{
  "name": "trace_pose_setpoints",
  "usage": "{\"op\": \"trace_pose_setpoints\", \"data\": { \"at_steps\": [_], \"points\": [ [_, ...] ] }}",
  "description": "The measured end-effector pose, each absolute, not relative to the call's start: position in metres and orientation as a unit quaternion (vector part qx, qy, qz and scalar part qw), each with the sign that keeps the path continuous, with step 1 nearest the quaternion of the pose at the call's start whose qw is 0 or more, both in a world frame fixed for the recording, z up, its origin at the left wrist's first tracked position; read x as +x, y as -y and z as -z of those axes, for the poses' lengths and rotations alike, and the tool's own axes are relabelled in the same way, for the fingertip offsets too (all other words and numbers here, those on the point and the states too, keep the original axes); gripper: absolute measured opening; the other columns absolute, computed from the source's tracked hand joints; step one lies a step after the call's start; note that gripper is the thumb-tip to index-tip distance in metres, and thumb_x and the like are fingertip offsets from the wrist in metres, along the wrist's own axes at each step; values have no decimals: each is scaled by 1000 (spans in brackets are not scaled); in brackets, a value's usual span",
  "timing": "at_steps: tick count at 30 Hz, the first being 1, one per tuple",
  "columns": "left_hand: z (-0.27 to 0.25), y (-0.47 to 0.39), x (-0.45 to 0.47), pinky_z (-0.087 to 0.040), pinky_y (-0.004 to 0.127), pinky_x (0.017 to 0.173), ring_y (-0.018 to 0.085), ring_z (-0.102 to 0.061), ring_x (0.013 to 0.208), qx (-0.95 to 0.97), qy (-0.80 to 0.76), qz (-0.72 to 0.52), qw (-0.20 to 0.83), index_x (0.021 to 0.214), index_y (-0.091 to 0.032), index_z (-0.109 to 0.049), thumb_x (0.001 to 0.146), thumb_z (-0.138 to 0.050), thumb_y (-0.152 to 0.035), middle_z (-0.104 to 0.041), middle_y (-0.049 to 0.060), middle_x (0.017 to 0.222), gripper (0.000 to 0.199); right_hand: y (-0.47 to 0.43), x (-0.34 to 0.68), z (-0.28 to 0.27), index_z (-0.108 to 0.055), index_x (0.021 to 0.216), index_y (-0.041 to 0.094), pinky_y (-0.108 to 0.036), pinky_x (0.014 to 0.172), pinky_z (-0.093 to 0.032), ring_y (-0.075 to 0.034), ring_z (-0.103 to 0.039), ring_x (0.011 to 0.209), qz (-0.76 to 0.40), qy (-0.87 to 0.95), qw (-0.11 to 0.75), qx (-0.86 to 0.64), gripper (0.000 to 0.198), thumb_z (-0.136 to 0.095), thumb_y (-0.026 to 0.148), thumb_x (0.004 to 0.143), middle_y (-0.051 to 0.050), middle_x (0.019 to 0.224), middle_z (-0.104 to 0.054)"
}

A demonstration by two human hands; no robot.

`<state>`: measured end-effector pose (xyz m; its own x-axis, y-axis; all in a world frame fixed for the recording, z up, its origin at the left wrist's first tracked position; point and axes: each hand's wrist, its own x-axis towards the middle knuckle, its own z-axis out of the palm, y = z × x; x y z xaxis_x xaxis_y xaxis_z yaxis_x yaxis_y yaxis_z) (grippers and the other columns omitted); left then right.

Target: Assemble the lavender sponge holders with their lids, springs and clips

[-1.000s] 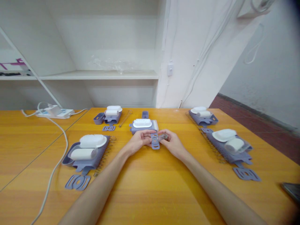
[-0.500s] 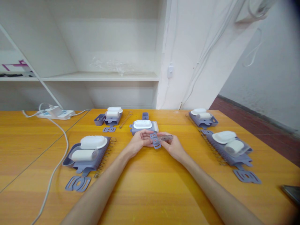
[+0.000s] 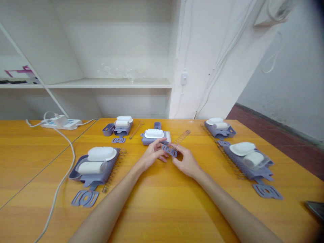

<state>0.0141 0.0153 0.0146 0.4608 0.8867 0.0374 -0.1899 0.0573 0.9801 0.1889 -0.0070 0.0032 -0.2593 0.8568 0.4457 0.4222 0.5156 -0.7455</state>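
Left hand (image 3: pixel 155 153), fingers half curled at slotted grey plate (image 3: pixel 169 151), whether gripping cannot be told; plate tilted between hands; right hand (image 3: pixel 186 161), thumb and forefinger pinching plate's right end, coil spring (image 3: pixel 182 137) slanting away; orange wood-grain table (image 3: pixel 162 206); white power strip (image 3: pixel 72 124), pale shelving (image 3: pixel 108 83), white pillar (image 3: pixel 202 40), red floor (image 3: pixel 255 126)

Wooden table (image 3: pixel 157 202), grey holders (image 3: pixel 248 164), wire springs (image 3: pixel 136 130), power strip (image 3: pixel 72 124), possibly a phone (image 3: pixel 316 210)
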Motion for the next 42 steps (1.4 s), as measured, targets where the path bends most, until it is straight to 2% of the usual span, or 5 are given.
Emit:
{"op": "trace_pose_setpoints", "data": {
  "at_steps": [8,19,31,35,42],
  "points": [
    [-3,-20,17,-51,24,48,13,-60,62,588,-348,-396,613,98,-13,-53,72,-66,-39,-62,7,83,39,9,188,-6,-64,105,18,-34,82,-48,-20,-60,89,-259,741,424,-453,31,-61,23,75,-7,98,-66],
    [-11,-14,22,-44,19,38,9,-55,44,606,-385,-396,572,82,-14,-53,76,-58,-51,-58,0,58,38,7,186,-4,-52,121,14,-31,68,-50,-17,-62,67,-347,657,466,-480,49,-57,41,81,-3,74,-69],
    [-8,-14,23,-48,21,42,13,-61,57,611,-375,-406,567,92,-15,-54,78,-56,-50,-62,3,72,38,8,187,-6,-31,138,14,-25,53,-42,-15,-55,54,-335,643,470,-504,69,-56,44,82,2,60,-65],
    [-11,-14,21,-52,24,50,19,-64,76,602,-365,-411,579,89,-14,-57,72,-64,-48,-64,8,85,39,9,187,-6,-34,137,15,-26,54,-44,-16,-57,56,-329,655,463,-499,64,-54,44,83,1,62,-65],
    [-12,-18,15,-54,28,55,13,-61,60,520,-356,-456,628,96,-15,-56,69,-69,-44,-62,2,75,42,5,194,0,-23,137,18,-28,61,-51,-15,-63,63,-233,583,585,-514,59,-49,32,86,-8,94,-65]
  ]
}}
